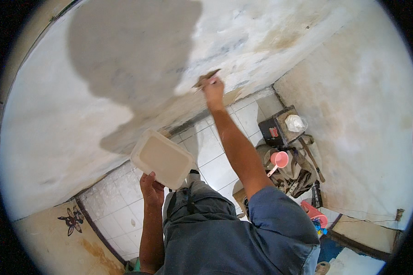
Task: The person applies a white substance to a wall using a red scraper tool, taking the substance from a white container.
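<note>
Blade [208,76] at the wall [243,27], pinched in the right hand [213,88]; contact unclear. The left hand [152,187] pinches the tray [186,160] by its edge. The step looks like smoothing; another stroke would need a steady angle. A shadow [133,50] dims the wall; box [271,131] and dipper [280,159] sit rightward.

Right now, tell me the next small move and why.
Probably draw the flat tool a short way across the wall: the right hand holds it at the patchy, stained surface, while the left hand holds the pale tray nearer the body.
</note>
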Available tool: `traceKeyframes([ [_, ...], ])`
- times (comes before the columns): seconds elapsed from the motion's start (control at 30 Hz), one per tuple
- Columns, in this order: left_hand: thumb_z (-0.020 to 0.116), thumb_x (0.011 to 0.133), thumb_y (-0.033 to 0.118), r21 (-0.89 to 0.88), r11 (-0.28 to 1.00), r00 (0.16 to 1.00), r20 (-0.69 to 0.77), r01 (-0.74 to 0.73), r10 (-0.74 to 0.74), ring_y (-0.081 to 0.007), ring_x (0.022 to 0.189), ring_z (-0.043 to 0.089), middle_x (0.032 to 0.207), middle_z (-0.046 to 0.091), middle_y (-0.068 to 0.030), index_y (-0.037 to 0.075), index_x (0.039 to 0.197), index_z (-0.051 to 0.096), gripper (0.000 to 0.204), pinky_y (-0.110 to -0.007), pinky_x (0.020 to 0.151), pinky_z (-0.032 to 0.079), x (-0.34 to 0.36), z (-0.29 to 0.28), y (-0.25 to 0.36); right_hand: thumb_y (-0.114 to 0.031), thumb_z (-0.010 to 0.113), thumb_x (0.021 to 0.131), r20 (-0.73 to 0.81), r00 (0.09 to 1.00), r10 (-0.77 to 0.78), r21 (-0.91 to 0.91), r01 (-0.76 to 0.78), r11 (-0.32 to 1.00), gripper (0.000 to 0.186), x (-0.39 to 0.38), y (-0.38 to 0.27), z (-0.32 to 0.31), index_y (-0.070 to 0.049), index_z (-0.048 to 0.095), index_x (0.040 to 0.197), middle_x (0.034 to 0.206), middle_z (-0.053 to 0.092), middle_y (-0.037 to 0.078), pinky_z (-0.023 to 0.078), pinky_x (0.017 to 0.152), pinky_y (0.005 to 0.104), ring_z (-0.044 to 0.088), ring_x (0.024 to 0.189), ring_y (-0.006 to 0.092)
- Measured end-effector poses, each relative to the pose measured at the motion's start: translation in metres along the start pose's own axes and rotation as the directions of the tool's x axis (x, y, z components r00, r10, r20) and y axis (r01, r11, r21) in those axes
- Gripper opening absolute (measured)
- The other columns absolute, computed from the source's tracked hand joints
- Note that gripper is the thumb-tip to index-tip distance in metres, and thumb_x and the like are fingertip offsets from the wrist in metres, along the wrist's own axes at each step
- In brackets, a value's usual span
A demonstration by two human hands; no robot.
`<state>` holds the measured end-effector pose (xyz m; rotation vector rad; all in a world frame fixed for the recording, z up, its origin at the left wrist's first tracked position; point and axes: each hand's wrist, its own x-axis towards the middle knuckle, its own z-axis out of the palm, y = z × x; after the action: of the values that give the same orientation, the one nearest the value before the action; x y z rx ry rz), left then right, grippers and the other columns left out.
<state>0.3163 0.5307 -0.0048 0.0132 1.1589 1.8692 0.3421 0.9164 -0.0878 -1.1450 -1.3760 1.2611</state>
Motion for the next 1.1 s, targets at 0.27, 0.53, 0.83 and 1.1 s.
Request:
traceKeyframes([
  [0.27, 0.059, 0.082, 0.031, 0.033, 0.999, 0.999, -0.042, 0.018, -0.017, -0.0282, 0.105, 0.059, 0.119, 0.055, -0.0151, -0.005, 0.126, 0.04, 0.06, -0.043, 0.084, 0.052, 0.005, -0.008, 0.0, -0.021, 0.055, 0.084, 0.095, 0.993, -0.07, -0.347, 0.099, 0.933, 0.02, -0.105, 0.023, -0.008, -0.001, 0.054, 0.079, 0.066, 0.054, 0.018, 0.043, 0.058, 0.0434, 0.055, 0.065, 0.0361],
  [0.53, 0.06, 0.081, 0.03, -0.001, 1.0, 0.996, -0.092, 0.003, -0.003, -0.0286, 0.105, 0.059, 0.118, 0.055, -0.0148, -0.004, 0.126, 0.04, 0.06, -0.043, 0.085, 0.052, -0.008, -0.027, -0.002, -0.017, 0.058, 0.078, -0.218, 0.931, -0.293, -0.48, 0.159, 0.862, 0.015, -0.043, 0.035, 0.028, -0.003, 0.053, 0.075, 0.068, 0.056, 0.017, 0.044, 0.064, 0.0461, 0.056, 0.067, 0.0353],
  [0.83, 0.059, 0.08, 0.023, 0.002, 1.0, 0.992, -0.124, 0.025, -0.024, -0.0271, 0.105, 0.058, 0.118, 0.055, -0.0143, -0.005, 0.125, 0.041, 0.056, -0.041, 0.085, 0.052, -0.01, -0.042, 0.007, -0.02, 0.059, 0.08, 0.46, 0.887, 0.038, -0.431, 0.186, 0.883, 0.021, -0.226, 0.069, 0.032, -0.002, 0.06, 0.09, 0.092, 0.06, 0.019, 0.047, 0.078, 0.0451, 0.057, 0.089, 0.0372],
  [1.1, 0.059, 0.084, 0.014, -0.032, 0.982, 0.982, -0.047, 0.184, -0.185, -0.0192, 0.083, 0.065, 0.097, 0.063, -0.0106, -0.001, 0.109, 0.054, 0.03, -0.034, 0.07, 0.057, 0.017, -0.065, -0.031, -0.005, 0.062, 0.084, 0.159, 0.982, 0.102, 0.16, -0.128, 0.979, 0.02, -0.198, -0.066, -0.064, -0.003, 0.049, 0.099, 0.086, 0.062, 0.009, 0.046, 0.052, 0.0249, 0.056, 0.064, 0.0107],
])
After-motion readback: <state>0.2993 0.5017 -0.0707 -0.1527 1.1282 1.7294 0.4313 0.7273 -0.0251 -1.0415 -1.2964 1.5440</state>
